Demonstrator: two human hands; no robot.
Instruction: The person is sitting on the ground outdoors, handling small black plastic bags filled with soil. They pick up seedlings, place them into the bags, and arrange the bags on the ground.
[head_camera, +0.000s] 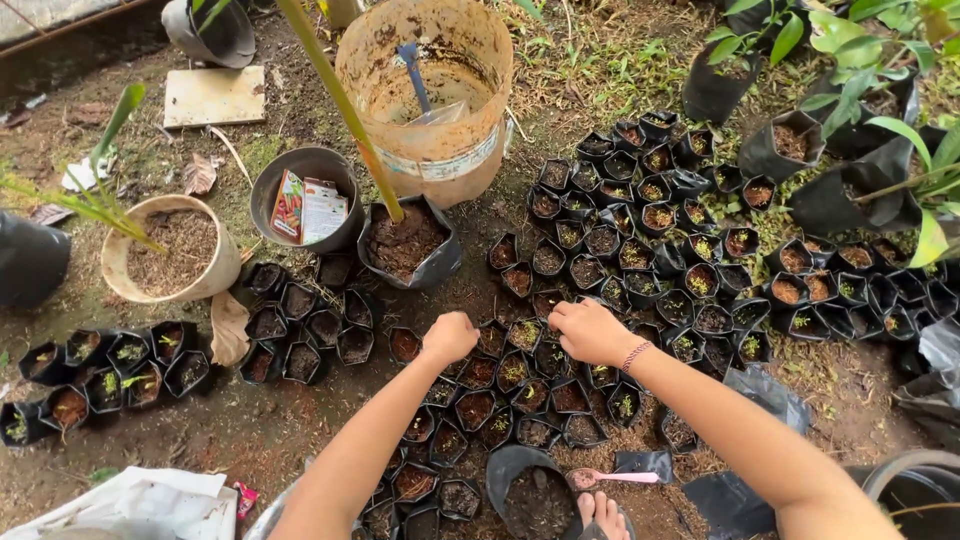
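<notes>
My left hand (450, 336) is curled into a loose fist over a cluster of small black nursery bags (500, 385) filled with soil. My right hand (590, 331), with a braided red band at the wrist, has its fingers pinched together over one small bag (546, 300) in the middle of the cluster. What it pinches is too small to tell. Some bags show tiny green sprouts. A pink spoon (610, 478) lies on the soil near my toes (603, 514), beside a larger black bag (535, 495).
A big dirty bucket (430, 90) with a scoop stands ahead, a green stalk rising from a soil bag (405, 243). A grey pot (305, 195) holds seed packets. A cream pot (170, 245) of husk stands left. More bags lie right (700, 230) and left (110, 375).
</notes>
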